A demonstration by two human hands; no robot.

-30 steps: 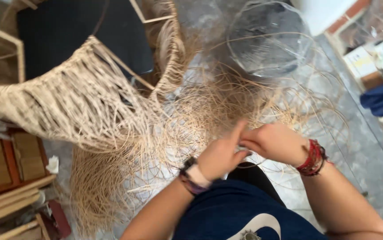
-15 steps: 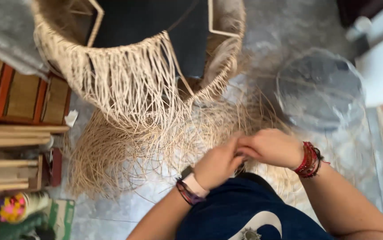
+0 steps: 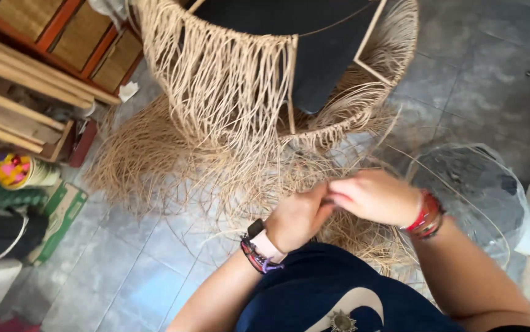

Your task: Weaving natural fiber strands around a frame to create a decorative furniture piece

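On the grey tiled floor (image 3: 462, 67) ahead of me, I am looking at a half-woven rattan frame (image 3: 277, 67), the largest thing in view, with pale strands hanging off its rim in a loose curtain and piling into a tangled heap (image 3: 154, 154) underneath. To its left, wooden slats (image 3: 19, 104) are lying stacked against a red-framed shelf (image 3: 68, 37) with woven panels. Lower right, a round wire fan guard (image 3: 474, 190) is resting flat on the tiles. At the far left a small pot (image 3: 22, 172) is holding something pink and yellow, too blurred for me to name. Nearest me, the two hands are meeting above the blue-clad lap (image 3: 326, 295): the left hand (image 3: 298, 218), wearing a watch and cord bracelets, is closing its fingers against the right hand (image 3: 372, 197), which has red bracelets at the wrist. Both are pinching thin rattan strands (image 3: 259, 184) between them, just over the heap, though motion blur is hiding exactly which strands.
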